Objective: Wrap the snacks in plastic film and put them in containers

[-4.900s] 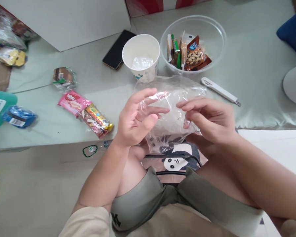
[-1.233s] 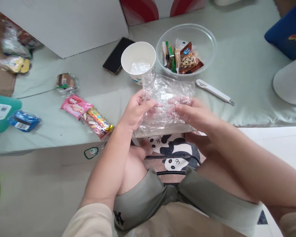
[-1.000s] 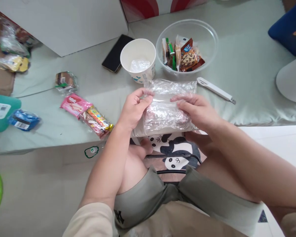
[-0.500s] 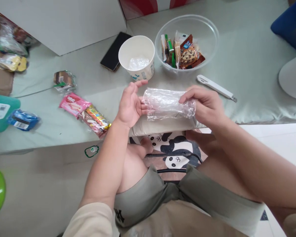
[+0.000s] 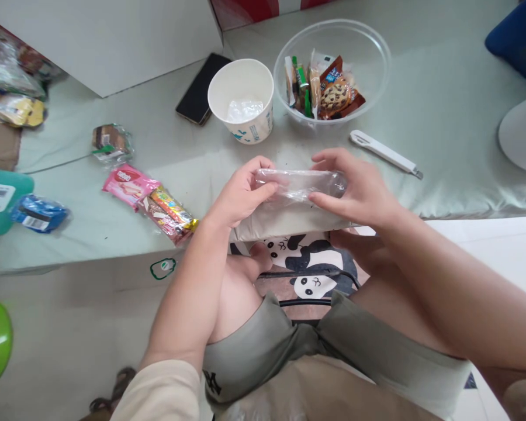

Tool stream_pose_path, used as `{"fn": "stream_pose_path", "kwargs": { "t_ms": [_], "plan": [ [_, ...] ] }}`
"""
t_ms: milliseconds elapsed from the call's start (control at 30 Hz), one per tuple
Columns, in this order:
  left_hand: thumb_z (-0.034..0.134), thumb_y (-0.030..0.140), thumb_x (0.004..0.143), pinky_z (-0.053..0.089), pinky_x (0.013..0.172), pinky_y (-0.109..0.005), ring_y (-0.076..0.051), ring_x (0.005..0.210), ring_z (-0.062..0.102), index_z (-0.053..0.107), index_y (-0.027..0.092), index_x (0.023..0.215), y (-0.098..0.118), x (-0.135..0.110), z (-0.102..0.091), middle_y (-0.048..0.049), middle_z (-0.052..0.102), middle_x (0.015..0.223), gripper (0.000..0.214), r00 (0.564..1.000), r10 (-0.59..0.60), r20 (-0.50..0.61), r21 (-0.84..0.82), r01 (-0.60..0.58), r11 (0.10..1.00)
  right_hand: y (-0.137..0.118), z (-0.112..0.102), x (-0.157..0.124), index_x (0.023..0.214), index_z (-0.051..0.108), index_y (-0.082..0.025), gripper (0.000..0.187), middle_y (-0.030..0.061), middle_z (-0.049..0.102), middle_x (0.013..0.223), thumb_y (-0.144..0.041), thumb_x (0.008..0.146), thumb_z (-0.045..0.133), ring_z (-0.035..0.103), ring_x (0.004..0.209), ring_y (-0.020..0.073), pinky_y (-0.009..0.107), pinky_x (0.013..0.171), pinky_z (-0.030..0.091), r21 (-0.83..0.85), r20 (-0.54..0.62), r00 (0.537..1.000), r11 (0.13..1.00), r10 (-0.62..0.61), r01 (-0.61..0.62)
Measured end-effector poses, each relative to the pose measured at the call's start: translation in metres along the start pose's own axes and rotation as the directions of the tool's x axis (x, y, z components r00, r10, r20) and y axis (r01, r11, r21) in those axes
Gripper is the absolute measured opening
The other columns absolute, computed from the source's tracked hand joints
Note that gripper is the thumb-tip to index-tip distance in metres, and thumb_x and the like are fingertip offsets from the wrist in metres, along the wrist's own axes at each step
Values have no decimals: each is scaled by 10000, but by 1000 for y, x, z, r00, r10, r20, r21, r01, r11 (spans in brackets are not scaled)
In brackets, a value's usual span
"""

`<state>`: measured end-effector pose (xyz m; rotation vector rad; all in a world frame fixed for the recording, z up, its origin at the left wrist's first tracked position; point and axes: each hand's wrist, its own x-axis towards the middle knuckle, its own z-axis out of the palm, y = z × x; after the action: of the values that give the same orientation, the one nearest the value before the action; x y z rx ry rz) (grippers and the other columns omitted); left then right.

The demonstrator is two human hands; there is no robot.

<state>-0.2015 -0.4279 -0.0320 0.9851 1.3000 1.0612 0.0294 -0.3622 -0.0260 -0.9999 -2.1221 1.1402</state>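
A crumpled piece of clear plastic wrap (image 5: 300, 182) stretches between my hands, just above the front edge of the covered bench. My left hand (image 5: 245, 193) pinches its left end between thumb and fingers. Around the right end curves my right hand (image 5: 357, 187), its thumb against the near side and its fingers spread along the far side. Beyond the hands stands a white paper tub (image 5: 251, 131) with some clear plastic inside. Beside it, a clear round plastic bowl (image 5: 377, 76) holds several packaged snacks, among them a brown cookie packet (image 5: 335, 96).
A white cutter (image 5: 386, 154) lies right of my hands. To the left are a pink wafer packet (image 5: 129, 184), a snack bar (image 5: 169, 213), a wrapped brown snack (image 5: 110, 142) and a blue packet (image 5: 41, 213). A black phone (image 5: 201, 90) lies behind the tub.
My left hand has closed on the left end of the plastic wrap, where before its fingers were spread. The wrap looks narrower, and my right hand's fingers have opened wider around it.
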Motion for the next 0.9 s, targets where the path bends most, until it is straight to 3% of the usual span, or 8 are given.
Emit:
{"fn": "stream_pose_path", "kwargs": {
  "t_ms": [133, 233, 367, 500, 600, 733, 833, 900],
  "plan": [
    [738, 271, 814, 532, 505, -225, -132, 601, 679, 504, 266, 934, 0, -2, -1, 54, 650, 795, 263, 998, -57, 18, -57, 58, 997, 6, 0, 2, 871, 626, -267, 219, 52, 707, 885, -350, 743, 782, 654, 856, 273, 424, 810, 484, -35, 60, 994, 996, 87, -85],
    [782, 290, 795, 502, 479, -202, -100, 566, 665, 525, 255, 924, 4, -3, -3, 33, 672, 872, 290, 999, -13, -29, -55, 11, 998, 8, -1, 2, 751, 540, -261, 184, 34, 668, 796, -269, 779, 721, 643, 808, 248, 409, 776, 482, 43, 42, 990, 989, 138, -139],
    [784, 256, 742, 551, 558, -198, -72, 639, 668, 544, 200, 783, 10, -2, -6, -13, 709, 1025, 250, 995, 40, -89, -88, -47, 995, 4, 0, 1, 759, 503, -254, 165, 29, 699, 926, -206, 761, 662, 648, 777, 204, 400, 770, 525, 254, -17, 990, 958, 143, -134],
    [697, 361, 807, 575, 628, -237, -118, 730, 655, 576, 200, 750, 11, 1, -10, -39, 707, 967, 209, 991, 39, -128, -158, -60, 986, 0, -5, 0, 754, 641, -237, 25, 65, 718, 1117, -262, 755, 642, 671, 969, 254, 461, 912, 532, 213, 58, 998, 977, -4, -8],
    [811, 352, 728, 545, 628, -225, -120, 761, 641, 578, 224, 839, 9, 2, -10, -24, 702, 1005, 288, 986, 73, -147, -149, -95, 984, 2, -9, -1, 767, 741, -233, 224, 90, 711, 1185, -375, 847, 587, 655, 1108, 297, 519, 1034, 483, 208, 104, 989, 974, -110, 87],
    [915, 253, 595, 541, 654, -204, -113, 804, 657, 582, 264, 1006, 7, -2, -7, -15, 701, 1156, 528, 997, 81, -6, -96, -81, 992, 0, -6, 1, 832, 710, -231, 194, 85, 723, 1149, -404, 889, 643, 667, 1102, 270, 489, 1038, 499, 300, -16, 999, 953, 42, -35],
    [911, 269, 615, 530, 618, -211, -86, 706, 633, 584, 285, 1079, 6, -4, -3, -24, 690, 1214, 568, 990, 49, 134, -60, -41, 997, -7, 2, 2, 1067, 660, -251, 319, 56, 738, 1066, -416, 813, 759, 694, 936, 214, 376, 825, 579, 486, 215, 966, 842, 146, -236],
    [908, 264, 609, 526, 610, -221, -91, 698, 629, 586, 291, 1094, 5, -4, -1, -27, 686, 1198, 583, 987, 54, 151, -58, -45, 997, -12, 8, 1, 1092, 643, -235, 404, 24, 718, 889, -433, 775, 797, 653, 741, 171, 300, 631, 535, 464, 444, 883, 803, 153, -373]
  ]
}}
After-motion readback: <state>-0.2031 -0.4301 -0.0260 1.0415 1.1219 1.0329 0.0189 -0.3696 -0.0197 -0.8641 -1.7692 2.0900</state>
